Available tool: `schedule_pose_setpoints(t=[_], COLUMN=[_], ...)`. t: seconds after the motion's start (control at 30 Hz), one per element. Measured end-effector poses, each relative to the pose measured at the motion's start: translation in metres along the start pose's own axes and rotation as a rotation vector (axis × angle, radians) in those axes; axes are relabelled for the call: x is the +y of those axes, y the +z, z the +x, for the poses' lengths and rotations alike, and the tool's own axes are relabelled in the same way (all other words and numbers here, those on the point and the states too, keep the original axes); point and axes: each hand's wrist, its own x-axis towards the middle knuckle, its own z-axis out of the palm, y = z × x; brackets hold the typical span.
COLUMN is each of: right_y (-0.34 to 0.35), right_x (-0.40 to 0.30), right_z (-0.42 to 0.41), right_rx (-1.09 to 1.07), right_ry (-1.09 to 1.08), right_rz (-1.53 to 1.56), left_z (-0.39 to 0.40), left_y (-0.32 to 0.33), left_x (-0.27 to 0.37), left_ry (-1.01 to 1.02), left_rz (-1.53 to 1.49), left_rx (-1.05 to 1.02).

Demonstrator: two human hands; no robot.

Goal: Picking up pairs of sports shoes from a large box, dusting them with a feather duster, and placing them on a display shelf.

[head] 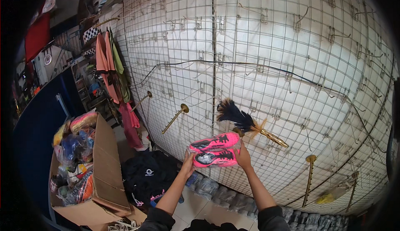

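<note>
A pair of pink sports shoes (215,150) with black laces, wrapped in clear plastic, is held out between both my hands. My left hand (188,163) grips one end of the pair, and my right hand (243,156) grips the other. Just beyond the shoes, a feather duster (240,118) with dark plumes and a shiny gold handle rests against the wire grid wall (200,87). One brass-coloured display arm (175,119) juts from the grid to the left of the shoes.
An open cardboard box (107,168) full of plastic-wrapped shoes stands at left. Dark clothing (150,171) lies beside it. Garments (107,62) hang at the grid's left end. Wrapped packs (206,187) line the floor along the wall. Wire hooks (297,22) stick out from the grid.
</note>
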Motion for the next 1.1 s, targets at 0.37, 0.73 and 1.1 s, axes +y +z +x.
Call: schedule_pose_setpoints(t=[0.37,0.73,1.1], right_y=[-0.163,-0.135,-0.074], right_x=[-0.124,-0.111,-0.093], right_z=[-0.006,-0.048,-0.095], right_rx=[0.626,0.528,-0.019], right_ry=[-0.291,-0.248,0.219], right_rz=[-0.540,-0.225,-0.314], left_z=[-0.005,-0.010,0.005], left_y=[0.006,0.006,-0.010], left_x=[0.017,0.003,-0.019], left_ry=[-0.027,0.064,0.418], left_rz=[0.074,0.202,0.665], left_rx=[-0.036,-0.162,-0.091])
